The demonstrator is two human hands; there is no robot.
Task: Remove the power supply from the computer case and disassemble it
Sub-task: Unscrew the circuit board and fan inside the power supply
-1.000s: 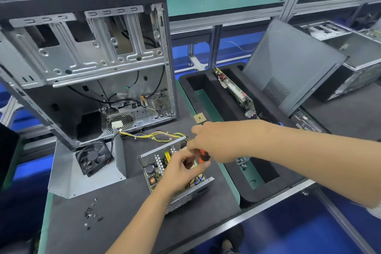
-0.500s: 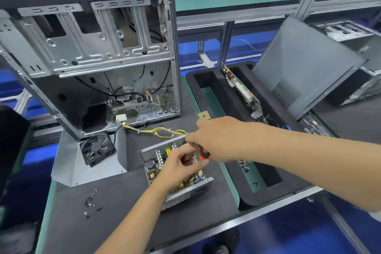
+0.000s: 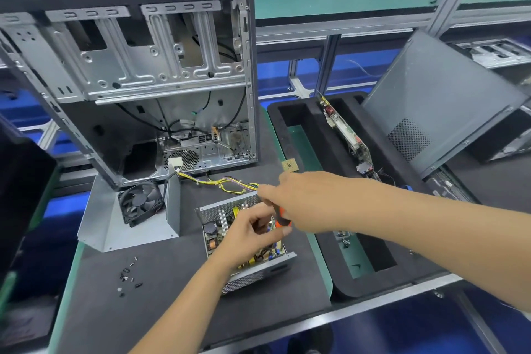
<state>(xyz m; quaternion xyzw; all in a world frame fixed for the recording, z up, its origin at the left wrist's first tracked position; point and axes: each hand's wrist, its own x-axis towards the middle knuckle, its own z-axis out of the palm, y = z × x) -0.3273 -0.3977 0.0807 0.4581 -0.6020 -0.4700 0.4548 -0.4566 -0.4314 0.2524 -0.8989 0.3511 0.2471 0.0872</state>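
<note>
- Head view: the supply [image 3: 244, 241] is out of the case [image 3: 129, 80] and lies on the dark mat of the desk [image 3: 172, 296], just in front of the case's open side, its cover off and the board showing
- Head view: the supply's long axis runs away from the person and a little to their left, and the yellow wires [image 3: 221, 183] trail from its far end back toward the case
- Head view: the left hand [image 3: 250, 236] comes up from below and sits right over the board, fingers curled down among the parts; it seems to pinch or steady something there, but I cannot tell what, if anything, that grip has hold of
- Head view: the right hand [image 3: 301, 201] reaches across from the right, its grip clenched round an orange and black screwdriver [image 3: 281, 217]; only the handle shows under the palm, and the tip is hidden behind the left hand
- Head view: both hands meet over the supply's far right part, so the work is straight below the right grip; I would judge the tool wants to drive down into the board there, with the left hand, the nearer one, holding the supply in place
- Head view: the fan cover [image 3: 135, 215] stands to the left of the supply, and loose screws [image 3: 128, 276] lie well apart on the near left of the mat
</note>
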